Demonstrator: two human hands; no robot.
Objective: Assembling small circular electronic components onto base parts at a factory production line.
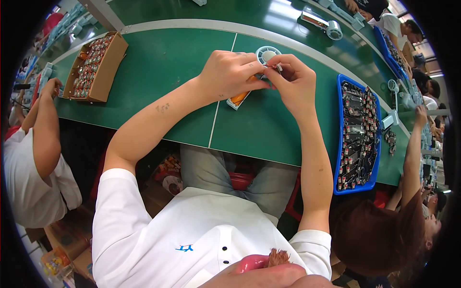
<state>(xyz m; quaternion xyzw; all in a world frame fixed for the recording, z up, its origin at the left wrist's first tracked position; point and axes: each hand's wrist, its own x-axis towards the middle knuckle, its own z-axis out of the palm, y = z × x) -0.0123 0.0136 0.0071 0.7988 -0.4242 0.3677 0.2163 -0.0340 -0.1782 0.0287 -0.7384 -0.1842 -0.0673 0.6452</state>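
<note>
A light-blue handheld fan housing has its round head away from me. Its open handle holds an orange cylindrical cell and slants toward me over the green table. Across the neck lies my left hand, closed on the housing with thumb and forefinger close together. My right hand is closed in a pinch beside the neck, just under the round head. Small reddish bits, perhaps wire, show at its fingertips, but the fingers hide most of what they grip.
At the left stands a cardboard box of small metallic parts. A blue tray full of dark parts with wires lies to the right. Another fan rests beyond the pale rail. Co-workers sit at both sides, one arm reaching in at the right.
</note>
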